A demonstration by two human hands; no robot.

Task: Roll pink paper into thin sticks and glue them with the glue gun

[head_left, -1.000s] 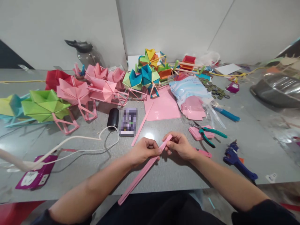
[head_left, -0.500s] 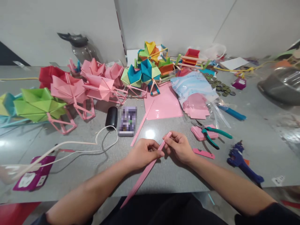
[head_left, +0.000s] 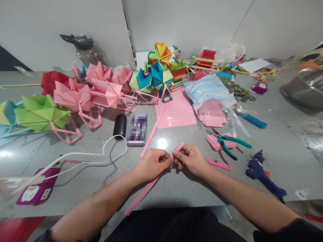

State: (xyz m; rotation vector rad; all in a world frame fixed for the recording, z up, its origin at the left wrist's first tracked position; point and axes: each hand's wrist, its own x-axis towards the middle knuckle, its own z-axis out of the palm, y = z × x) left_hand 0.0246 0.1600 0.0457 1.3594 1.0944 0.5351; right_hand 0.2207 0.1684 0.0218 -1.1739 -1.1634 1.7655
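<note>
Two bare hands work nr the table's front edge, both on one pink paper strip (head_left: 145, 192). L hand (head_left: 154, 164) has it pinched btwn thumb & curled fingers; R hand (head_left: 192, 158) grips it just short of the upper end, thumb on top, tip poking out past the fingers. Hands almost touch. Strip runs diag. from R hand down-left, under L hand, lower end at the front edge by the person's dark clothing; looks doubled along the lower part.

Beyond L hand: 2nd pink strip (head_left: 152, 134), partly over a pink sheet (head_left: 176, 112), w/ a pixelated flat item (head_left: 137, 129) & black oval case (head_left: 119, 126) to its left. Right of R hand: small pink flat tool (head_left: 220, 164), teal-handled pliers (head_left: 239, 140) on a stack of pink pcs (head_left: 214, 143), then blue glue gun (head_left: 264, 179). Plastic bag (head_left: 209, 89) w/ pink pcs sits behind, nr dark round discs (head_left: 241, 92). Folded paper shapes, incl. a green one (head_left: 41, 112) & several pink, line the back left; grey bottle (head_left: 88, 53) behind 'em.
</note>
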